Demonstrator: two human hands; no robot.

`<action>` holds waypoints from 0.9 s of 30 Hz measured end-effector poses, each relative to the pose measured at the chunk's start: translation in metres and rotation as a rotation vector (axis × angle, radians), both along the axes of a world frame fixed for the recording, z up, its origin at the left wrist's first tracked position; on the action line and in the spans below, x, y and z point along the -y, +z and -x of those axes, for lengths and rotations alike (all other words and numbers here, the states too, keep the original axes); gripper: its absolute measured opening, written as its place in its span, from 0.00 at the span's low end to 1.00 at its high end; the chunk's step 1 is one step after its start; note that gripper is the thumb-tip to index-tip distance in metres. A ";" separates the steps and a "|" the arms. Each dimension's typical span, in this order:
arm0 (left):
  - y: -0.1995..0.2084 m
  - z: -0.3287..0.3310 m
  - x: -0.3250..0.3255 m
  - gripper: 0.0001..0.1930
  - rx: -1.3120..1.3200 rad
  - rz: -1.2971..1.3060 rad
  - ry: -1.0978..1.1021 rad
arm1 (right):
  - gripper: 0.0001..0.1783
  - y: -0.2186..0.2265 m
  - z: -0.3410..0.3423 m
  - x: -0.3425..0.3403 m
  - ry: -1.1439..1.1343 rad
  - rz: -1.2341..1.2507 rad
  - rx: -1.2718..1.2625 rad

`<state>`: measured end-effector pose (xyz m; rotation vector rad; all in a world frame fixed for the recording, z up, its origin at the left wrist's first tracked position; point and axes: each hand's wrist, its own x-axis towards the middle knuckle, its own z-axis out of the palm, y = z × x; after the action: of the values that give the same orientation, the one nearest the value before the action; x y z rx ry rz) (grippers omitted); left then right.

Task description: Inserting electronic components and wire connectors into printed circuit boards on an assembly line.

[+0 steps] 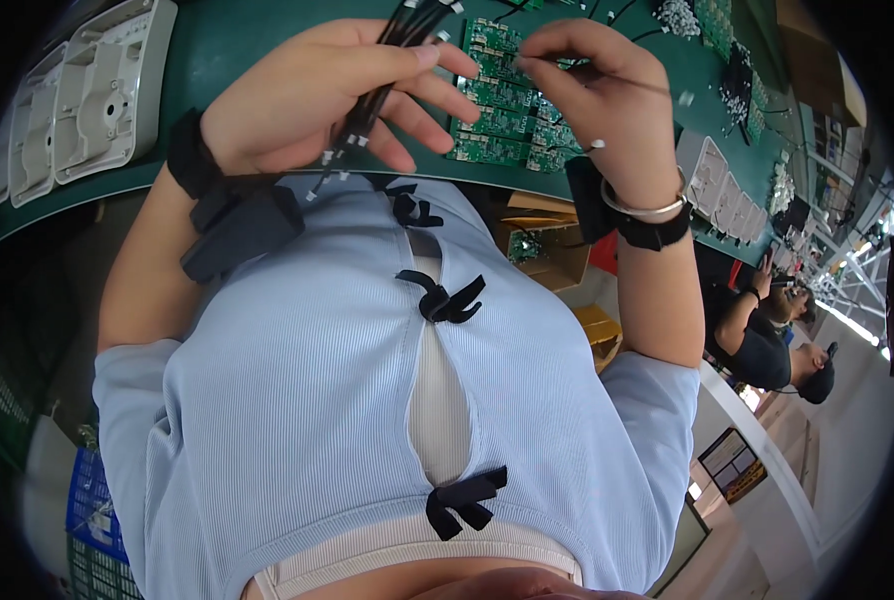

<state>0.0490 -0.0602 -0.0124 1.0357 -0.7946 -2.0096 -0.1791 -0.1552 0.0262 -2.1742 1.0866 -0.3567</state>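
A bundle of thin black cables with small white connectors lies across my left hand. The thumb presses over the bundle while the other fingers spread apart beneath it. To the right, my right hand is closed in a pinch. A thin dark cable runs from the pinch across the back of the hand, with a white plug at its end; the pinched end is hidden by the fingertips. Green circuit boards lie in rows on the table between and beyond both hands.
Light grey plastic housings stand on the green table at left, and more housings at right. Piles of white connectors lie at the far right. Below the table edge is an open cardboard box. Another person is at the right.
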 end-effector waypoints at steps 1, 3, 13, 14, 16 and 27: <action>-0.003 0.001 0.000 0.21 -0.075 -0.037 -0.021 | 0.06 0.005 -0.012 -0.004 -0.008 -0.031 0.034; -0.009 0.003 0.001 0.19 -0.228 -0.109 -0.065 | 0.05 0.005 -0.019 -0.006 -0.016 -0.063 0.066; -0.020 0.011 0.002 0.18 -0.226 -0.107 -0.077 | 0.05 -0.009 -0.022 -0.001 0.164 0.198 0.057; -0.022 0.010 0.003 0.18 -0.236 -0.108 -0.076 | 0.05 -0.010 -0.022 -0.001 0.194 0.247 0.045; -0.023 0.010 0.003 0.17 -0.248 -0.109 -0.076 | 0.05 -0.010 -0.023 0.000 0.221 0.283 0.024; -0.019 0.013 0.007 0.18 -0.288 -0.143 -0.058 | 0.03 0.012 -0.038 0.029 0.169 -0.138 -0.195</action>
<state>0.0358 -0.0671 -0.0310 0.7819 -0.5400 -2.2278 -0.1411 -0.1843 0.0378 -2.1902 0.9897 0.0068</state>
